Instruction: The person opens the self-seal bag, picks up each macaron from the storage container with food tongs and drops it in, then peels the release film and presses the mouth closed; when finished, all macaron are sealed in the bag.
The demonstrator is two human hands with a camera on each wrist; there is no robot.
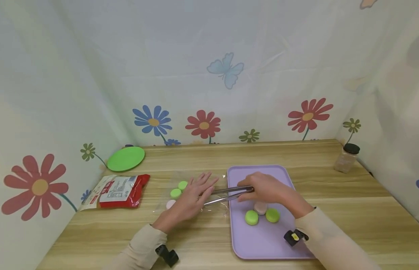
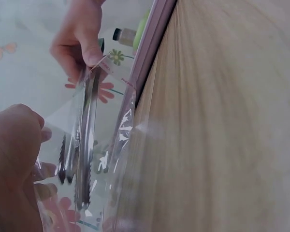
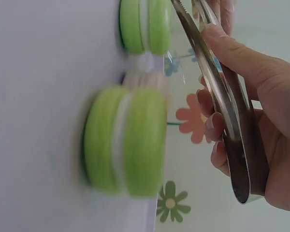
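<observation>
My right hand (image 1: 263,187) grips metal tongs (image 3: 215,92) around their arms. The tongs reach left off the purple tray (image 1: 256,243), toward my left hand (image 1: 194,197); their serrated tips (image 2: 82,198) show through clear plastic, with nothing between them. With fingers stretched out, my left hand touches a clear plastic bag (image 2: 123,137). Beside that hand, within the bag's outline, are green macarons (image 1: 176,194) and a pale pink one (image 1: 170,203). On the tray below my right hand sit a left green macaron (image 1: 251,217), a right green macaron (image 3: 125,142) and a pink macaron (image 1: 260,207).
At the left lies a red and white packet (image 1: 118,193), with a green plate (image 1: 126,158) behind it. A jar with a black lid (image 1: 347,158) stands at the far right. Flower-printed curtains (image 1: 250,93) border the wooden table (image 1: 196,247) at the back and sides.
</observation>
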